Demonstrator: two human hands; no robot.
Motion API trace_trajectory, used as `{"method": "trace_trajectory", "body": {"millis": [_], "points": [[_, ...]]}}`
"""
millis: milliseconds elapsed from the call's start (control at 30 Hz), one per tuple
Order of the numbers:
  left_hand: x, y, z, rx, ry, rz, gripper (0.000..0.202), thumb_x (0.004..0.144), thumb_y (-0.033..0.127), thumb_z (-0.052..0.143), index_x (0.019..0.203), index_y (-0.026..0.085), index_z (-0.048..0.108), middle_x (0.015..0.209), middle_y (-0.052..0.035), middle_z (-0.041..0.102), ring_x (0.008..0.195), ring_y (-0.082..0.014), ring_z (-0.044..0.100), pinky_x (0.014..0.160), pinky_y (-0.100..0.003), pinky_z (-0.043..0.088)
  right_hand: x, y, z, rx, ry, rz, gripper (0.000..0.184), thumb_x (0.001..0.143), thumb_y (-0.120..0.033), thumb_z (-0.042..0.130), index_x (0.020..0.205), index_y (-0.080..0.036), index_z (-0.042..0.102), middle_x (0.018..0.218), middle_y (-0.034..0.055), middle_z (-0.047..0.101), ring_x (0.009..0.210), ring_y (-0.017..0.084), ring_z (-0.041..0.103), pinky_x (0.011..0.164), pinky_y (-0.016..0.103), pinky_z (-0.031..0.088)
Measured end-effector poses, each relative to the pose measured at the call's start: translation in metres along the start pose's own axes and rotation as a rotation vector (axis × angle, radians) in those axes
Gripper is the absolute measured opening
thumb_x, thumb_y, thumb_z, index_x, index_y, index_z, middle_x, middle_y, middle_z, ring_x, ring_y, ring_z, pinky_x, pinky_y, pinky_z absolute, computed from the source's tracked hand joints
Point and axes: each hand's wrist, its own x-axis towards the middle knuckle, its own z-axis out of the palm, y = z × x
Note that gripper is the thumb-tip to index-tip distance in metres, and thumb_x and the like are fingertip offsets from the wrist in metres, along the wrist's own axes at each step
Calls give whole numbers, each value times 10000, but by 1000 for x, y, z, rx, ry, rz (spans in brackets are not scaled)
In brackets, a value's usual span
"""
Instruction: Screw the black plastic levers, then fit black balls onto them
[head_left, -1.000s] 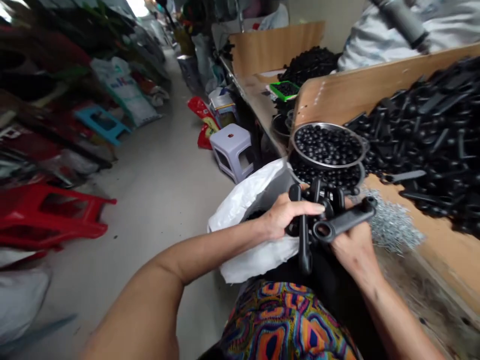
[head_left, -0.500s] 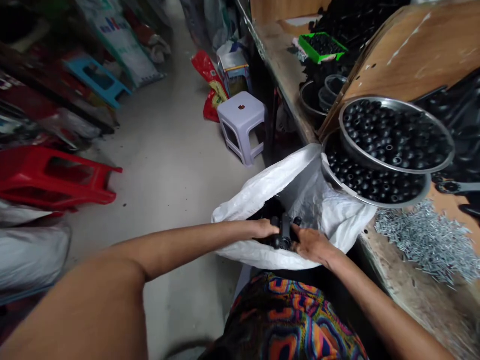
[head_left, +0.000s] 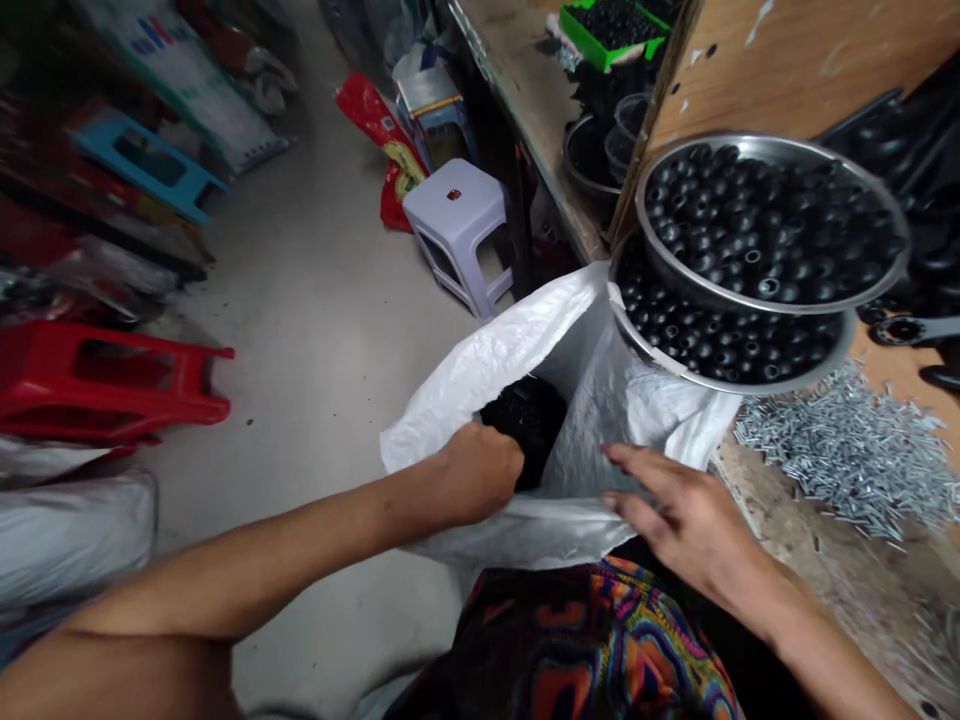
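A white woven sack (head_left: 480,385) hangs with its mouth wide open, with black pieces (head_left: 529,410) lying dark inside it. My left hand (head_left: 484,470) is closed in a fist over the left part of the sack's mouth. Whatever its fingers hold, if anything, is hidden. Above the right front rim of the sack, my right hand (head_left: 682,515) has its thumb and fingers apart, with nothing between them.
Two steel bowls, an upper bowl (head_left: 780,300) and a lower bowl (head_left: 795,383), hold black beads beside the sack. Metal pins (head_left: 847,450) lie piled on the workbench. A lilac stool (head_left: 457,200) and a red stool (head_left: 135,385) are on the floor.
Both hands have come up out of the sack and apart, the right one now open. The black part that was between them is out of sight. The view has shifted slightly.
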Motion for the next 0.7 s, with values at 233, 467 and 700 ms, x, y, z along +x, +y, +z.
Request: {"method": "trace_trajectory", "body": {"millis": [233, 467, 700], "points": [[-17, 62, -43, -24, 6, 331, 458, 827, 177, 318, 1260, 137, 461, 918, -111, 651, 826, -224, 604, 732, -336, 446, -100, 33, -27, 336, 382, 325, 369, 703, -398, 694, 1030, -228, 686, 890, 69, 724, 739, 217, 700, 624, 258, 593], [-40, 108, 35, -150, -232, 839, 380, 875, 260, 386, 1236, 192, 483, 992, -64, 665, 827, -193, 617, 721, -285, 448, -191, 24, 20, 442, 376, 562, 385, 808, -404, 594, 1130, -196, 636, 982, 76, 694, 872, 199, 663, 745, 278, 553], [-54, 197, 100, 173, 31, 1269, 382, 876, 156, 350, 1229, 199, 490, 1075, -95, 624, 955, -252, 580, 860, -413, 423, -277, -4, 58, 448, 693, 600, 354, 838, -310, 537, 1164, -191, 609, 1026, 65, 667, 884, 184, 626, 805, 319, 510]]}}
